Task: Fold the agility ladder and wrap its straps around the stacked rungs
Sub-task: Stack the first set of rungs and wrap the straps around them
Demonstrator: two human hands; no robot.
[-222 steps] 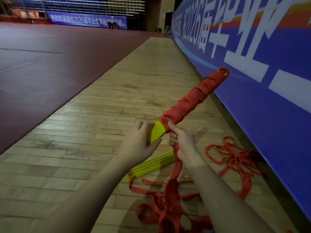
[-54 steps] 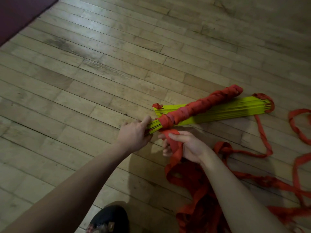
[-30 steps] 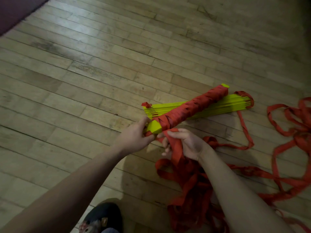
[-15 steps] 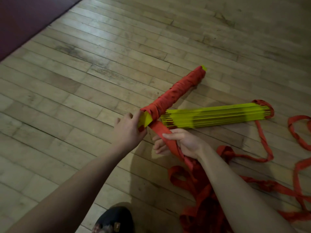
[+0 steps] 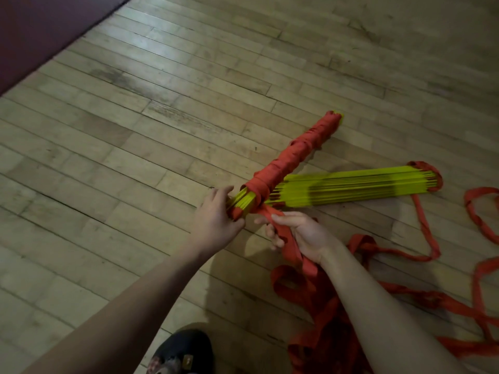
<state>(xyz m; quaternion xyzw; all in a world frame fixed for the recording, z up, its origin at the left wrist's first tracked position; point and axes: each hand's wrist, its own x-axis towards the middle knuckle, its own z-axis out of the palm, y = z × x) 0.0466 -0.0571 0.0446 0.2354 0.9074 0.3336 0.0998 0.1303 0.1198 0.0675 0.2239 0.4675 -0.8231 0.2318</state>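
One more strap turn laid near the bundle end since before; left hand grips rungs, right hand clutches strap, wrapping nearly done.

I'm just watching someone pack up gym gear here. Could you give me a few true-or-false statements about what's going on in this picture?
1. The left hand grips the near end of the red-wrapped rung bundle. True.
2. The right hand is empty. False: it holds the red strap.
3. A second stack of yellow rungs lies unwrapped on the wooden floor. True.
4. All the strap is already wound up. False: loose strap still lies on the floor.
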